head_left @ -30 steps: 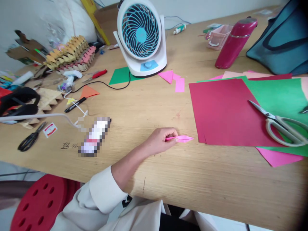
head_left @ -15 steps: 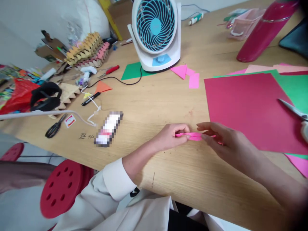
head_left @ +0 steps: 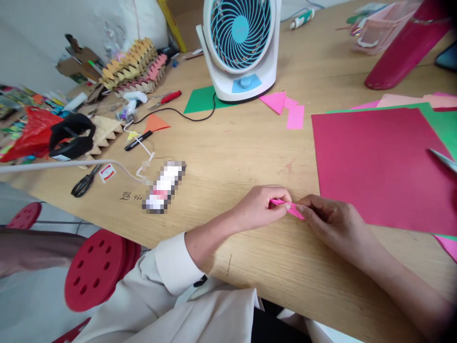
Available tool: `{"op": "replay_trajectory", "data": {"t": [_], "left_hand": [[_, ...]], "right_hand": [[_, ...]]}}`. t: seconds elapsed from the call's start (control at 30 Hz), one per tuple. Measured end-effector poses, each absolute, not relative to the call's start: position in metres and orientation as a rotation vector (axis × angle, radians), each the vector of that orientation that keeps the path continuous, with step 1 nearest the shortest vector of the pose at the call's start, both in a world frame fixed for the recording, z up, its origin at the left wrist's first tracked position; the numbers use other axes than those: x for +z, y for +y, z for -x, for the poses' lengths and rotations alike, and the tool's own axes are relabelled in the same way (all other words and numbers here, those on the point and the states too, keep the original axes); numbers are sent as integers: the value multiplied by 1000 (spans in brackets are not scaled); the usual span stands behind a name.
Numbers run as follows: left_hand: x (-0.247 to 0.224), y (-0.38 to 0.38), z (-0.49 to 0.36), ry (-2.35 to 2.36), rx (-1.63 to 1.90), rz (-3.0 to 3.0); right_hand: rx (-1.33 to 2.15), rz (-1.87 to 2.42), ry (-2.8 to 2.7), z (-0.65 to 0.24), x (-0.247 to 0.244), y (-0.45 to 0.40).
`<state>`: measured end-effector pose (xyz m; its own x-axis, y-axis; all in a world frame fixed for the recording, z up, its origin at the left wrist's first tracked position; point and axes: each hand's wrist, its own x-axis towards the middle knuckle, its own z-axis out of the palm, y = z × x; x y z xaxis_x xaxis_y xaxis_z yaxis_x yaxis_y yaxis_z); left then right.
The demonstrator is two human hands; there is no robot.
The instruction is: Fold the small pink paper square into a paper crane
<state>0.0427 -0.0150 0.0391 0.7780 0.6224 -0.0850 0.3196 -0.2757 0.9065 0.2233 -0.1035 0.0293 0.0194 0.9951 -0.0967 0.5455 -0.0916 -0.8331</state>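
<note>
A small folded strip of pink paper [head_left: 297,211] is held between my two hands above the wooden table [head_left: 228,166]. My left hand [head_left: 264,207] pinches its left end between thumb and curled fingers. On the strip's right end, my right hand [head_left: 330,219] has its thumb and index finger pressed together. The strip slopes down to the right, and both hands hide part of it. To the right lies a large dark red sheet [head_left: 382,166], with the tips of scissors [head_left: 442,161] on it.
A white and blue fan [head_left: 241,31] stands at the back, pink scraps [head_left: 295,117] beside it. A phone [head_left: 164,186], black scissors [head_left: 84,185], a marker [head_left: 138,141] and a white cable [head_left: 71,165] lie left. A red bottle [head_left: 403,52] stands back right.
My right hand's fingers have closed in on the strip, and the strip now tilts down to the right. The whole view has shifted slightly, with the table's objects displaced in it.
</note>
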Motion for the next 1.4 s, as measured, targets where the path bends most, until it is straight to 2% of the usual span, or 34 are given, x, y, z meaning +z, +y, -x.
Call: {"op": "replay_trajectory", "data": {"t": [0.23, 0.53, 1.0, 1.4], "left_hand": [[33, -8, -39, 775, 334, -1654], [32, -10, -39, 737, 300, -1509], [30, -8, -40, 673, 378, -1527], [38, -1, -37, 759, 368, -1351]], "right_hand": [[926, 1756, -1573, -234, 25, -107], [1237, 1685, -1608, -231, 28, -107], [1191, 1575, -1683, -229, 24, -110], [1168, 1595, -1479, -229, 23, -107]]}}
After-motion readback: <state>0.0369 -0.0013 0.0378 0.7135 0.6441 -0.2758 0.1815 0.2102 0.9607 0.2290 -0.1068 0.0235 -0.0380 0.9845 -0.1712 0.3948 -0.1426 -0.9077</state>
